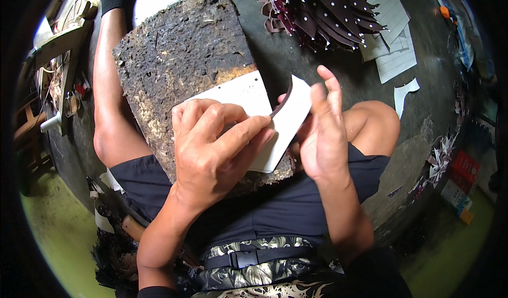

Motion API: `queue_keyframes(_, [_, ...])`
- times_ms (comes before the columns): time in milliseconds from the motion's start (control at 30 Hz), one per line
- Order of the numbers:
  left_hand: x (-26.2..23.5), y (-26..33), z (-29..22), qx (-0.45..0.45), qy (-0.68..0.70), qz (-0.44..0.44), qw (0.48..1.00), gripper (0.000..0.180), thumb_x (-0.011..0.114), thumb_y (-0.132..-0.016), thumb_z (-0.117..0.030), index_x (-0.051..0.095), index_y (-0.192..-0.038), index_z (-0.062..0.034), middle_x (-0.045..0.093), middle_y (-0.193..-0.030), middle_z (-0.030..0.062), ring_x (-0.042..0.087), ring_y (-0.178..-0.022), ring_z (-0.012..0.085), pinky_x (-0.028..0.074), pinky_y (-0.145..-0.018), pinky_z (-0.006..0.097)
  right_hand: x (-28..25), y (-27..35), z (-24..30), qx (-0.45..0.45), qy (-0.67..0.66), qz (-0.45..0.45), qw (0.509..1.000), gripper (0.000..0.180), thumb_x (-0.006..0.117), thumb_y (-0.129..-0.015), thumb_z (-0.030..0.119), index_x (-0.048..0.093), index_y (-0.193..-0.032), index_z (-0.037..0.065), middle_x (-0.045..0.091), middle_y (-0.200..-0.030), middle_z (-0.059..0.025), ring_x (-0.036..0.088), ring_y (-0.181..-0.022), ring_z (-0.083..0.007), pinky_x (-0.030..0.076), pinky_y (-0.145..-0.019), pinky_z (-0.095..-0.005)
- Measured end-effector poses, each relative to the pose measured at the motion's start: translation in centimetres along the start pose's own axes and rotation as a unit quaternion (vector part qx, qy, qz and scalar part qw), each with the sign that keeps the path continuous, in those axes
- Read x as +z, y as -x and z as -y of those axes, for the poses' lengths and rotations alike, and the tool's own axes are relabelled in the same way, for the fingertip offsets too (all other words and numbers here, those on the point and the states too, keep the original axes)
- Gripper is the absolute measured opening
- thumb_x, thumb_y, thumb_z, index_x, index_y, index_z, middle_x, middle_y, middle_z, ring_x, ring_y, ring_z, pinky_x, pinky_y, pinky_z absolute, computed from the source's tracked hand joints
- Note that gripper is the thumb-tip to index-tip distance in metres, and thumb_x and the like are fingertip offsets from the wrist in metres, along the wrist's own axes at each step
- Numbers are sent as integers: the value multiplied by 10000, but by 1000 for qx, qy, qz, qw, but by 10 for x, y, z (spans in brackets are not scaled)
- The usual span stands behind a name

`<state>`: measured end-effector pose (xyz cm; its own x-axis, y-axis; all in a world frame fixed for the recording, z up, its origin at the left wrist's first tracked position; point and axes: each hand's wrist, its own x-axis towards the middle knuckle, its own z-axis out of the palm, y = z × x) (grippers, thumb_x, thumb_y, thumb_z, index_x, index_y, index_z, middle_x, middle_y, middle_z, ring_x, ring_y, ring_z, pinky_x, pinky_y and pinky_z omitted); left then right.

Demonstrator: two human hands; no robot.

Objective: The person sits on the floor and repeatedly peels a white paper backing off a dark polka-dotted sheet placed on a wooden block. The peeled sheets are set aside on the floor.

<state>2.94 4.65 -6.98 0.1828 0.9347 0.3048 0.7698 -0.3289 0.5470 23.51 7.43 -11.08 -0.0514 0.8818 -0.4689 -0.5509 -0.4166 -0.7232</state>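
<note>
A curved white strip (292, 105) with a dark brown layer along its inner edge stands tilted up between my hands. My left hand (209, 142) pinches that edge between thumb and index finger, its other fingers curled over a white sheet (248, 94). The sheet lies at the near right of a rough, dark, worn board (185, 44), by my lap. On the strip's right side is my right hand (325, 134), its index finger raised and its thumb apart and slightly blurred. Some of its fingers are partly hidden behind the strip.
Dark polka-dotted pieces (338, 12) are heaped at the far right of the board, beside lined paper sheets (394, 49). A white cut-out scrap (405, 93) lies near my right knee. A wooden frame (61, 49) stands at the left. Shredded scraps (436, 158) lie at the right.
</note>
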Motion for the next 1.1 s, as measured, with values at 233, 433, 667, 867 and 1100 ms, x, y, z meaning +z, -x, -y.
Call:
queue_keyframes(233, [-3, -2, 2, 12, 2, 13, 1000, 322, 990, -833, -211, 883, -1137, -210, 712, -1033, -30, 655, -985, 232, 476, -882, 430, 21, 5, -6, -103, 110, 60, 987, 786, 802, -1064, -44, 338, -1683, 91, 727, -1119, -93, 730, -994, -122, 612, -872, -276])
queue_keyframes(433, [-10, -1, 9, 18, 24, 42, 999, 358, 985, -820, -190, 894, -1165, -213, 712, -1048, -22, 656, -999, 231, 490, -879, 422, 15, 0, 2, -71, 137, 69, 986, 710, 817, -1061, -30, 403, -1627, 78, 727, -1101, -89, 730, -1001, -114, 615, -870, -277])
queue_keyframes(667, [-10, -4, 10, 35, 10, 51, 998, 334, 975, -839, -225, 894, -1163, -224, 706, -1043, -33, 649, -990, 221, 477, -864, 419, 11, -7, 2, -32, 114, 79, 990, 640, 830, -1068, 5, 460, -1585, 78, 727, -1094, -70, 720, -962, -98, 604, -841, -263])
queue_keyframes(867, [-6, -4, 8, 33, 7, 41, 999, 310, 969, -851, -238, 886, -1148, -216, 706, -1033, -36, 647, -980, 217, 471, -860, 413, 9, -1, 4, -56, 197, 116, 972, 469, 848, -1068, 46, 588, -1457, 65, 698, -1089, -10, 667, -977, -61, 556, -853, -241])
queue_keyframes(1100, [-7, -2, 13, 32, 28, 36, 998, 344, 994, -821, -206, 880, -1145, -194, 717, -1048, -29, 653, -960, 221, 487, -839, 415, 3, -7, 2, -45, 143, 119, 981, 409, 873, -1040, 32, 644, -1378, 61, 685, -1101, 5, 658, -1016, -64, 545, -921, -246])
